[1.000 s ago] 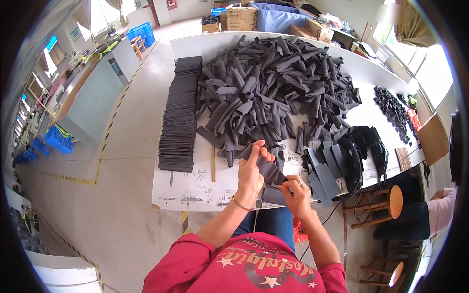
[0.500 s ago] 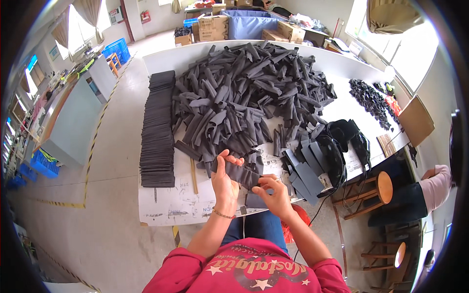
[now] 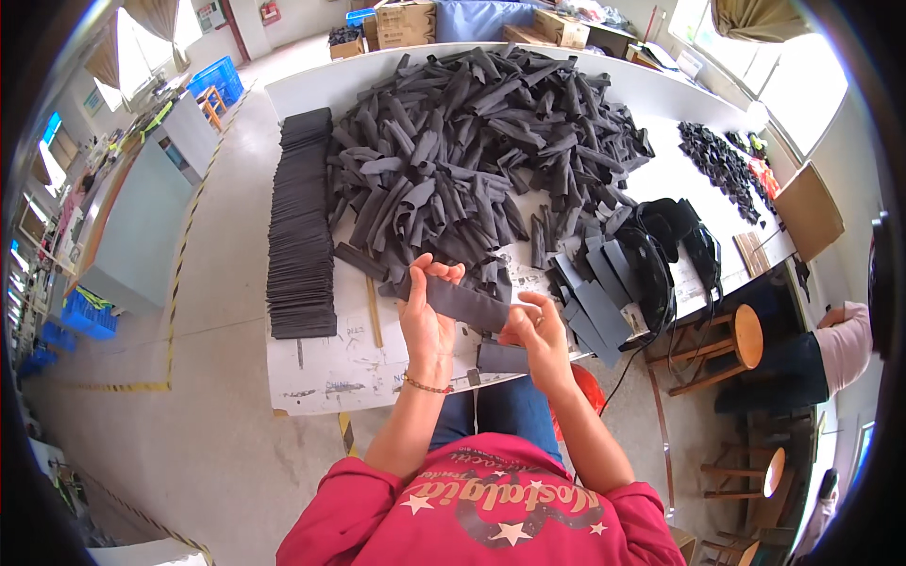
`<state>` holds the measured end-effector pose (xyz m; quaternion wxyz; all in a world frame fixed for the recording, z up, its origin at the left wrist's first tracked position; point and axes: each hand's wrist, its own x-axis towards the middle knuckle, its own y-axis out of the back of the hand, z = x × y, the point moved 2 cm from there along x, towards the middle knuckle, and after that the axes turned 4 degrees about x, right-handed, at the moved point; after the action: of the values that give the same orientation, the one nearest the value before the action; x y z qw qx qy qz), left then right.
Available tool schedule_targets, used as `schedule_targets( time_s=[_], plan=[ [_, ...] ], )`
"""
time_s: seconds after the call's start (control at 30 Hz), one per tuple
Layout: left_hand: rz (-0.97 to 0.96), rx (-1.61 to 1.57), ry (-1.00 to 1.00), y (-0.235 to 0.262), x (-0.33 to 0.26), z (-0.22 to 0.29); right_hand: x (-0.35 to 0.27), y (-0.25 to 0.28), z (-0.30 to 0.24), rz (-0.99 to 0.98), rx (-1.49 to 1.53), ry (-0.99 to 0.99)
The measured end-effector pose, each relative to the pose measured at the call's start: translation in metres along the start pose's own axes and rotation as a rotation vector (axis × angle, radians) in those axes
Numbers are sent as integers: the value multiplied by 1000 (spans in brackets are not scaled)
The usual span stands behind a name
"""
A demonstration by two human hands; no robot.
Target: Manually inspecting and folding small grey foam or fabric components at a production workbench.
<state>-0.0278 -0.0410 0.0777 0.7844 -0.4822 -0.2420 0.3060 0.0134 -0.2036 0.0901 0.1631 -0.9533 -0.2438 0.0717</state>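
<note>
Both hands (image 3: 483, 325) raised together, fingers curled closed.

Two wooden stools (image 3: 746, 337), two cardboard boxes (image 3: 404, 23), one table (image 3: 321, 373).

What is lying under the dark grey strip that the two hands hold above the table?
Under the dark grey strip lies another flat dark piece on the white table, beside the right hand. The left hand grips the strip's left end. Anything directly beneath the strip is covered.

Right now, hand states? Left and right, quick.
Left hand: closed on one end of the dark foam strip.
Right hand: gripping the strip's other end; fingers curled.
</note>
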Motion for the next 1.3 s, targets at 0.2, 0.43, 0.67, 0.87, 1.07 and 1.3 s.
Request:
schedule_targets(
  time_s=[0.2,0.43,0.67,0.87,1.07,1.3],
  plan=[
    [-8,0,70,4,-1,-3,15,5,15,-14,-164,-13],
    [-9,-62,90,17,6,-4,-1,-1,20,-186,-11,-146],
    [307,190,110,17,4,6,-8,21,0,72,-765,678],
    [176,384,376,29,-18,-9,-1,37,-3,-90,-912,888],
    [175,423,328,31,-22,-11,5,60,14,142,-64,13],
    [131,575,427,39,-32,-22,8,88,15,154,-263,22]
  ],
)
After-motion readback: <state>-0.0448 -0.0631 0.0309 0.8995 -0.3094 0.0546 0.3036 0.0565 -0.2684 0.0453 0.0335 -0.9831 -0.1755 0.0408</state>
